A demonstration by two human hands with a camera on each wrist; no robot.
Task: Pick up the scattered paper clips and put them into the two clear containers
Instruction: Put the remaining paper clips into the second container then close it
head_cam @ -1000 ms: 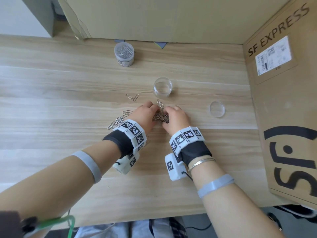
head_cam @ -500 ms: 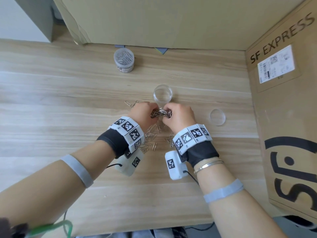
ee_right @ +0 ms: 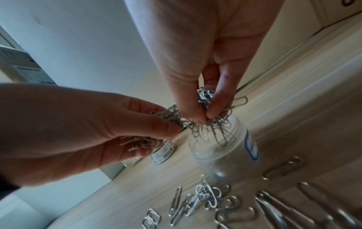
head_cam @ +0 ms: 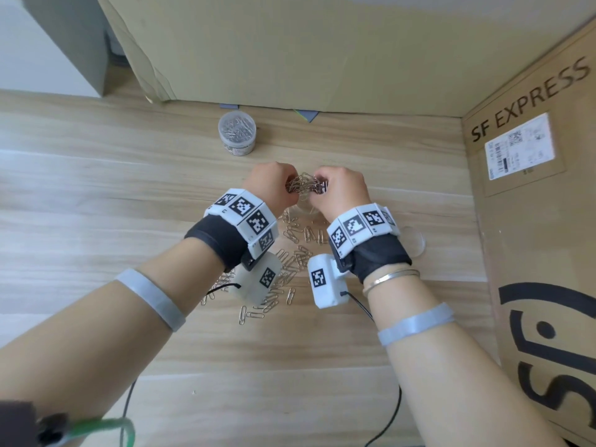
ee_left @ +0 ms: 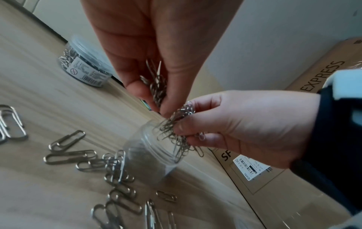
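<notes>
Head: I have lifted my left hand and right hand off the table, both gripping one clip bundle.
Left wrist: bundle hangs over the open jar.
Right wrist: loose clips remain below; next, the drop.

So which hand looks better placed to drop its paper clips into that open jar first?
Probably the right hand. In both wrist views its bunch of paper clips hangs right over the open jar, tips dipping past the rim. The left hand holds its clips off to the side.
</notes>
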